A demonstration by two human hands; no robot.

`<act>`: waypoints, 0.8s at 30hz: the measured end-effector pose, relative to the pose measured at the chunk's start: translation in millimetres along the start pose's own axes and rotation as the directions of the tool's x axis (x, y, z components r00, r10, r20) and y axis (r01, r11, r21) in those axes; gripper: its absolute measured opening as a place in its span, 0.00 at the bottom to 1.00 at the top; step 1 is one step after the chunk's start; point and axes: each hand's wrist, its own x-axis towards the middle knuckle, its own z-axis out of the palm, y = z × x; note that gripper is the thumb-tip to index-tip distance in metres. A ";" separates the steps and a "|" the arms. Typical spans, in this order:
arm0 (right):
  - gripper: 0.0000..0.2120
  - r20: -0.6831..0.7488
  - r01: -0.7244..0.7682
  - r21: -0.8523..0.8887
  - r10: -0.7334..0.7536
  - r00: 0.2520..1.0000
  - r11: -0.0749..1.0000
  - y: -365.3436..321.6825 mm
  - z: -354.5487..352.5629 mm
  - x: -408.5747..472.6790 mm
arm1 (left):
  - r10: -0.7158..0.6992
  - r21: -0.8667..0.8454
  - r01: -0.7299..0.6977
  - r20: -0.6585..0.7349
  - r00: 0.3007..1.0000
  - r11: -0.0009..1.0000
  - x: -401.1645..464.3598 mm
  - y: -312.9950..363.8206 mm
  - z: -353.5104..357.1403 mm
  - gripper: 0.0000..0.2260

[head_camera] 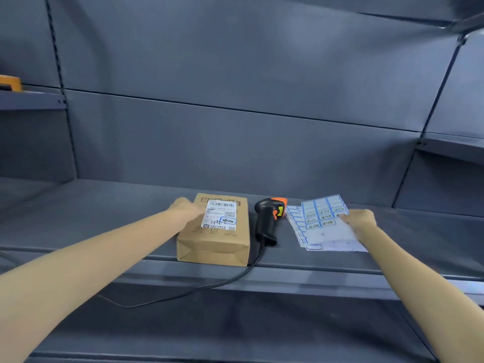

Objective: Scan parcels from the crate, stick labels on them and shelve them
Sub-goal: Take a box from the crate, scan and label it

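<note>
A brown cardboard parcel (213, 242) lies flat on the grey shelf (104, 213), with a white shipping label and a small blue-edged sticker (227, 220) on its top. My left hand (184, 206) grips the parcel's far left edge. To its right a black and orange barcode scanner (268, 218) lies on the shelf, its cable hanging over the front edge. Further right, my right hand (360, 218) pinches the right side of a stack of blue-and-white label sheets (322, 224), which rest on the shelf.
The grey metal back panel (235, 140) rises behind the shelf. Other shelves sit at left (28, 99) and right (453, 148); an orange object (10, 82) stands on the left one. A lower shelf (209, 323) lies below the front edge.
</note>
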 end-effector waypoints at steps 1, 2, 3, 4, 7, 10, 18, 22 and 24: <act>0.11 -0.028 -0.006 -0.079 0.004 1.000 0.997 5.3 1.8 3.1 | -0.010 -0.009 0.010 0.028 1.000 1.000 -3.1 -1.1 0.6 0.19; 0.15 -0.046 0.004 -0.154 -0.011 0.999 0.988 11.0 3.1 4.7 | -0.014 -0.009 0.014 0.040 0.999 1.000 -6.9 -1.5 1.0 0.21; 0.16 -0.058 0.030 -0.218 -0.044 0.997 0.975 15.6 4.7 4.9 | -0.012 -0.004 0.012 0.040 0.999 1.000 -9.2 -1.7 1.5 0.21; 0.14 -0.068 0.041 -0.273 -0.062 0.996 0.961 18.4 5.8 2.9 | -0.011 -0.001 0.011 0.029 1.000 1.000 -10.5 -2.1 2.4 0.21; 0.07 -0.080 0.111 -0.381 -0.152 0.985 0.918 23.1 11.5 -3.0 | -0.029 -0.023 0.029 -0.003 1.000 0.999 -13.1 -2.9 4.5 0.20; 0.06 -0.088 0.141 -0.436 -0.198 0.976 0.889 20.4 18.9 -12.6 | -0.061 -0.096 0.059 -0.015 0.998 0.994 -14.1 -3.8 6.6 0.18; 0.17 -0.063 0.324 -0.524 -0.415 0.908 0.788 -3.1 39.8 -38.4 | -0.080 -0.275 0.055 -0.084 0.993 0.960 -21.8 -5.1 4.2 0.20; 0.16 0.031 0.510 -0.586 -0.611 0.791 0.630 -20.7 56.4 -56.7 | -0.096 -0.332 0.057 -0.104 0.990 0.941 -26.9 -6.9 -0.1 0.19; 0.15 0.088 0.573 -0.623 -0.681 0.727 0.531 -27.2 61.3 -64.0 | -0.106 -0.366 0.064 -0.096 0.990 0.928 -28.8 -8.4 -1.2 0.19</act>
